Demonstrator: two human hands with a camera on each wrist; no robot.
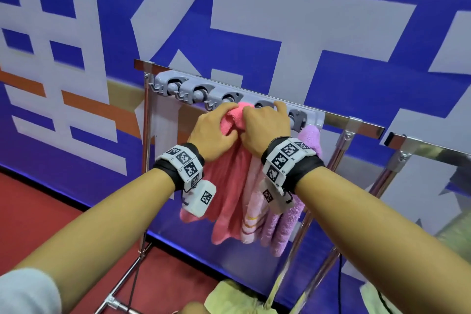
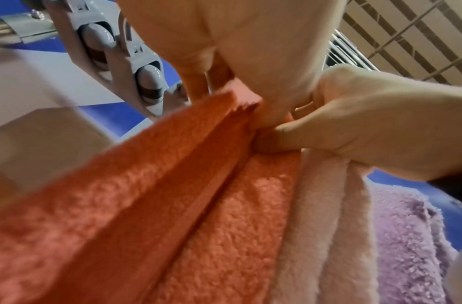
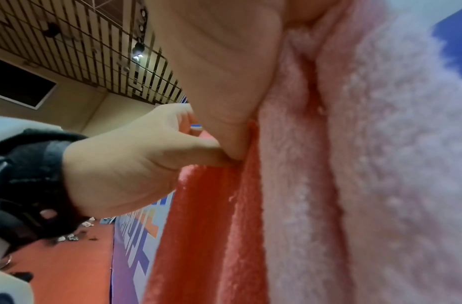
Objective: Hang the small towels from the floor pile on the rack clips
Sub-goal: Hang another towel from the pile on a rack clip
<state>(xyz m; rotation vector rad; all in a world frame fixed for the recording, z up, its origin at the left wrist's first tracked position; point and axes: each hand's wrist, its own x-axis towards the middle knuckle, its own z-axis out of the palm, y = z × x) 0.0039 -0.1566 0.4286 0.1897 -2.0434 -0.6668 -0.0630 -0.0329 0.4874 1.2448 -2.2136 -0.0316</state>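
Up at the grey plastic clip rail (image 1: 229, 97) on the chrome rack (image 1: 339, 120), both hands bunch the top of a coral-pink terry towel (image 1: 229, 186): the left hand (image 1: 212, 132) grips its left side with curled fingers, and the right hand (image 1: 263, 129) clamps its right side, index finger reaching up onto the rail. Only the head view shows the whole rail, the pale pink striped towel (image 1: 252, 211) and lilac fluffy towel (image 1: 309, 139) hanging to the right, and yellow-green cloth (image 1: 229, 298) on the red floor (image 1: 51, 211) below. From the left wrist, two round grey clip rollers (image 2: 149, 82) sit bare just beside the towel's bunched corner. From the right wrist, the left thumb (image 3: 198, 152) presses the coral fold against the right palm.
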